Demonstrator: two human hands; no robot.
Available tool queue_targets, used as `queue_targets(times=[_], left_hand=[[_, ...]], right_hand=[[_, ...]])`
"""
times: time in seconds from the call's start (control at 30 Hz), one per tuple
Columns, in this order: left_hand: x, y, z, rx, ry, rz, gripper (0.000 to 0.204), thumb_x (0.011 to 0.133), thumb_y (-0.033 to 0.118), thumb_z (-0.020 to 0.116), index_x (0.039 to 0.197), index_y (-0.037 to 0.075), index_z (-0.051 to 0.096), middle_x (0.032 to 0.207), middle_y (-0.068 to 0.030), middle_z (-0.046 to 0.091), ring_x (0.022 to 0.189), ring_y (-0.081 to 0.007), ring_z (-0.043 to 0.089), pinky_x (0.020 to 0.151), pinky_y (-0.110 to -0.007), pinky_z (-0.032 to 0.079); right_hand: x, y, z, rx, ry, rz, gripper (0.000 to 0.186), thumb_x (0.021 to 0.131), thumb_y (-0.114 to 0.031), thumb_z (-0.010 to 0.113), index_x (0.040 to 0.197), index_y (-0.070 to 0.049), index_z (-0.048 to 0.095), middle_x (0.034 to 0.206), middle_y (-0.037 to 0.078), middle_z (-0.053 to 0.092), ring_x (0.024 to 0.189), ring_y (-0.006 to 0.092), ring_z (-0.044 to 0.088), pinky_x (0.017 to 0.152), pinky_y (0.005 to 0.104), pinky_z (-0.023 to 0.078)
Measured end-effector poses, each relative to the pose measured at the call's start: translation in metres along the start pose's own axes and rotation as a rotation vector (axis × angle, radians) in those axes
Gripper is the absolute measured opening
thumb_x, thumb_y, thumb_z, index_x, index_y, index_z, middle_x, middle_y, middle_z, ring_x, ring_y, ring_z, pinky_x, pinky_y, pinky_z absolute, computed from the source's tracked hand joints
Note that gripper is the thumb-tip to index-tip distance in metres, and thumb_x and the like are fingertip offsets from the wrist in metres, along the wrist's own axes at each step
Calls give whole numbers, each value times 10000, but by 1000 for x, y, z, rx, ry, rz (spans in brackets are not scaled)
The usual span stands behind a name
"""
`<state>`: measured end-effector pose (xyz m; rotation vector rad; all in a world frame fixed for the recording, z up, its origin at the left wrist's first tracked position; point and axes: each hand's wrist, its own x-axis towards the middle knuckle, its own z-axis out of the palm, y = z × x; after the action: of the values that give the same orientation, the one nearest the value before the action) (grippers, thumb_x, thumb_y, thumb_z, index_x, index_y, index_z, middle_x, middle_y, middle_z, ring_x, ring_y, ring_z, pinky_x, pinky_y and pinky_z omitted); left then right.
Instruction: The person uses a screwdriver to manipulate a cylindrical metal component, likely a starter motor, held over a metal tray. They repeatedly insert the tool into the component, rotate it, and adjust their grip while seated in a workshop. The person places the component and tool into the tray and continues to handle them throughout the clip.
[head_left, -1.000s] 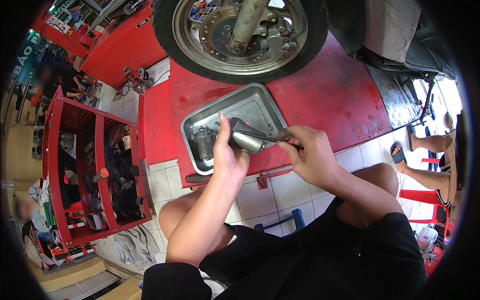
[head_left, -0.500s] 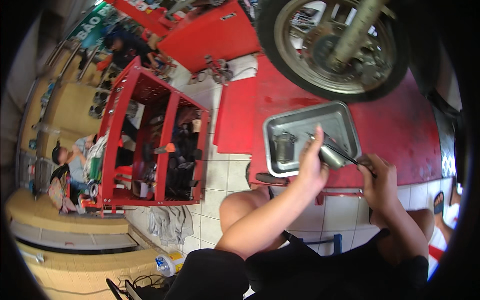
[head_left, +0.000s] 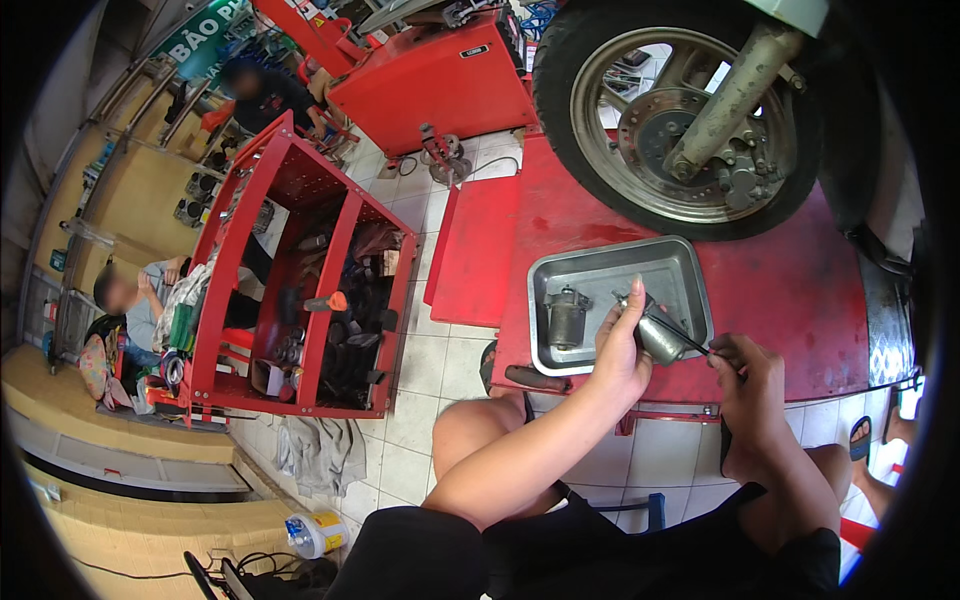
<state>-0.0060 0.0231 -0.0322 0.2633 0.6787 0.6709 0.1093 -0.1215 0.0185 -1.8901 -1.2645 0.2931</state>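
Scuffed red paint, blotched with darker smears, covers the metal platform [head_left: 790,300] beneath a shallow steel tray [head_left: 660,270]. Over the tray's near right corner, the left hand [head_left: 622,350] wraps a silvery metal cylinder [head_left: 662,342] — smooth-sided, like a small motor casing — with its thumb raised. That grip probably steadies the body while leaving one flank free for the right hand [head_left: 748,372]. The latter, just outside the same corner of the tray, pinches a slim dark rod-shaped tool [head_left: 683,328] that runs along the cylinder; whether its tip touches anything cannot be told.

Just outside the tray's near left corner lies a dark, rounded handle [head_left: 537,378]. Inside the tray, toward its left wall, sits what looks like a starter motor [head_left: 567,325], dull grey and barrel-shaped; the raised walls likely stop such round parts rolling away.

Beyond the tray rises a motorcycle wheel [head_left: 585,170] with a black rubber tyre, a drilled brake disc [head_left: 640,135] and a stained metal fork leg [head_left: 735,105]. Well left of the tray, a red steel cart [head_left: 341,255] keeps jumbled dark tools inside its frame — perhaps parked there for easy reach. Farthest, past the tray's far left corner, a boxy red cabinet [head_left: 435,95] stands on pale tiles [head_left: 420,365].
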Motion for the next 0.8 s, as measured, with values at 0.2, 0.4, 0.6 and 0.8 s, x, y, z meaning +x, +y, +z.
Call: queue_targets(times=[0.2, 0.4, 0.6, 0.8], left_hand=[[2, -3, -4, -58, -4, -3, 434, 877, 349, 747, 1095, 47, 522, 961, -64, 613, 883, -173, 632, 800, -349, 546], [-3, -4, 1, -12, 20, -26, 422, 874, 366, 746, 1064, 55, 535, 918, -68, 633, 871, -171, 630, 798, -339, 537], [-2, -7, -2, -22, 6, -35, 417, 872, 369, 749, 1052, 57, 537, 937, -76, 628, 868, -176, 623, 808, -343, 533], [4, 5, 0, -34, 0, 24, 392, 898, 416, 700, 1057, 74, 591, 957, -76, 644, 922, -213, 627, 872, -389, 525]], right_hand=[[4, -12, -2, -21, -23, -97, 287, 707, 57, 716, 979, 2, 641, 803, 158, 592, 724, 331, 629, 624, 400, 504], [5, -8, -6, -112, -41, -34, 279, 713, -2, 760, 976, -22, 669, 753, 127, 654, 612, 291, 638, 558, 364, 497], [-2, -4, 2, -102, 17, -112, 209, 755, -65, 767, 944, -14, 695, 739, 133, 695, 581, 304, 666, 529, 348, 511], [3, -3, -5, -120, 71, -121, 152, 798, -66, 733, 930, -3, 691, 790, 165, 694, 663, 305, 689, 563, 340, 524]])
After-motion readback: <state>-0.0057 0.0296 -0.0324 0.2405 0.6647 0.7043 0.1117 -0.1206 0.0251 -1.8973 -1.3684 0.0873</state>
